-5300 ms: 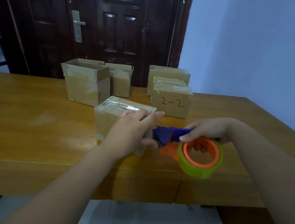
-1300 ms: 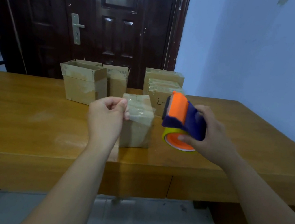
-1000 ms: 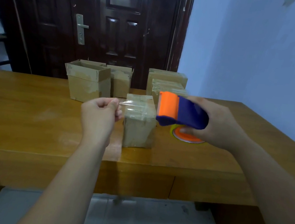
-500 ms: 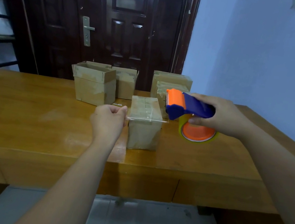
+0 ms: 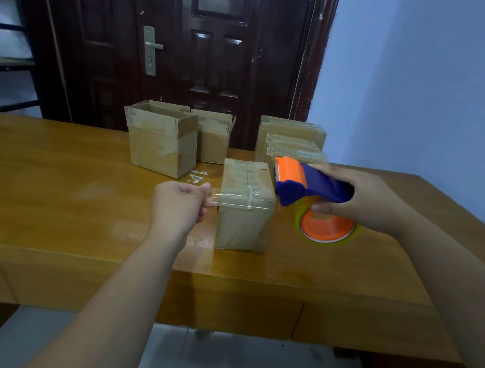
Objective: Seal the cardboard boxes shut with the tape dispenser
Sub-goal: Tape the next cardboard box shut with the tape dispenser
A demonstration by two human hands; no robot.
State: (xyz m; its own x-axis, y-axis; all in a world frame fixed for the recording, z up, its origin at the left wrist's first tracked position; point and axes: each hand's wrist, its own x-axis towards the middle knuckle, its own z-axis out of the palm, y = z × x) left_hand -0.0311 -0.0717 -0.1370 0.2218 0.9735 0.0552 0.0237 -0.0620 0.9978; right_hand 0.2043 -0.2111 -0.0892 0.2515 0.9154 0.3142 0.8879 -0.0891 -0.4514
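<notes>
A small closed cardboard box (image 5: 241, 224) stands near the table's front edge, with older tape on its top. My left hand (image 5: 180, 206) pinches the free end of a clear tape strip (image 5: 232, 200) just left of the box. The strip runs across the box's front top edge to the tape dispenser (image 5: 312, 190), blue and orange with a yellowish roll. My right hand (image 5: 366, 203) grips the dispenser's handle to the right of the box, slightly above the table.
Two open boxes (image 5: 161, 141) stand behind at the left, and a stack of taped boxes (image 5: 292, 142) behind at the right. A tape scrap (image 5: 197, 176) lies on the wooden table (image 5: 47, 187). A dark door is behind, a blue wall to the right.
The dispenser has moved down and right, level with the box top. The stretched tape strip has come down onto the box's front top edge, with my left hand lower.
</notes>
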